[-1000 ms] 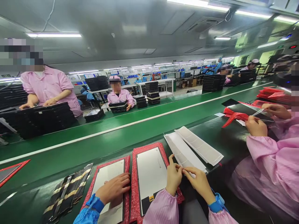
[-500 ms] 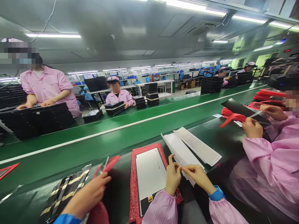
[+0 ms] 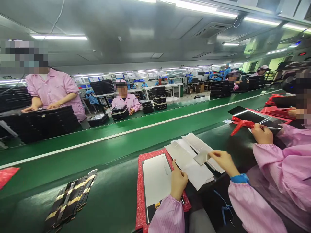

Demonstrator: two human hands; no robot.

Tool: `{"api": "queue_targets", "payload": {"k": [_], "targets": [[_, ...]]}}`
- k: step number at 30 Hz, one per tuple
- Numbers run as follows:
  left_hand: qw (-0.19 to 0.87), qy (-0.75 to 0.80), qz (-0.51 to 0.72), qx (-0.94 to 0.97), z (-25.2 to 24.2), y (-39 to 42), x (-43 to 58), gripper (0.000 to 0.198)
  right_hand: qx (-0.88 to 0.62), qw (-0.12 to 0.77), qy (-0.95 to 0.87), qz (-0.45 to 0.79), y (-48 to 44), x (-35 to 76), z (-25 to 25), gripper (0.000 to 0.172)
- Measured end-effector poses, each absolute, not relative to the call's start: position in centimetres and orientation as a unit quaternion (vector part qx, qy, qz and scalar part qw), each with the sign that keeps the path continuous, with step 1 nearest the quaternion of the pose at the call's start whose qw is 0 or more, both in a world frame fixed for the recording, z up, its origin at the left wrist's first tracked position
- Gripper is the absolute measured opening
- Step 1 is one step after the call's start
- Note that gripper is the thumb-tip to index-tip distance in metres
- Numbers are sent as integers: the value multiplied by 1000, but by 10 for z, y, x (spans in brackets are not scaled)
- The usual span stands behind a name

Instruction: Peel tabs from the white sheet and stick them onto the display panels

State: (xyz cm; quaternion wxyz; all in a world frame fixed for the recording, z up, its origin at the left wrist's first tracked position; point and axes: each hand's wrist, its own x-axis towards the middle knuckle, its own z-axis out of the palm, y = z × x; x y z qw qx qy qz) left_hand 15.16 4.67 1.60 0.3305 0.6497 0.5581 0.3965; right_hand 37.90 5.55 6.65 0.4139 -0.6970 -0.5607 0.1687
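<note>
Hands had just come apart: R hand (image 3: 224,162) had moved off L hand (image 3: 179,182) and out over the sheets, w/ a small grey film piece (image 3: 201,158) pinched at its fingertips, so the piece was now clear of the stack below. L hand stayed low at the right edge of the LCD panel (image 3: 156,183), fingers curled by the white liner sheets (image 3: 191,165); cannot tell if it gripped anything. R forearm reached in from lower right, pink sleeve (image 3: 250,204) and blue cuff (image 3: 239,178) showing; L forearm came up from below, wrist bent.

Panel lay flat on a red foam sleeve (image 3: 139,194), on a dark bench mat (image 3: 114,207), w/ sheets overlapping its right edge. A blue cord (image 3: 224,207) lay by the R sleeve. Left on the mat, a row of black-and-gold flex strips (image 3: 70,200).

To the right, a co-worker's hand (image 3: 262,134) held a thin metal tool over a black panel (image 3: 252,116) w/ red foam (image 3: 239,125).

Beyond, a green conveyor belt (image 3: 121,142) ran across; further off, pink-smocked workers (image 3: 125,102) sat by stacks of black trays (image 3: 157,97).
</note>
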Motion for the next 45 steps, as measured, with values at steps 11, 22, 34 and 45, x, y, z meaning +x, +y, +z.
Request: {"api": "queue_targets", "payload": {"k": [11,22,34,45], "targets": [[342,522,453,637,67,5,127,24,-568,496,-655,-38,-8,288,75,14],[398,553,461,569,59,-35,66,28,-443,478,-757,-44,-40,204,53,24],[354,581,423,599,67,-48,46,29,-541,518,-632,203,-23,206,37,16],[373,578,351,635,50,-42,16,25,-495,452,-559,488,-24,224,38,34]]}}
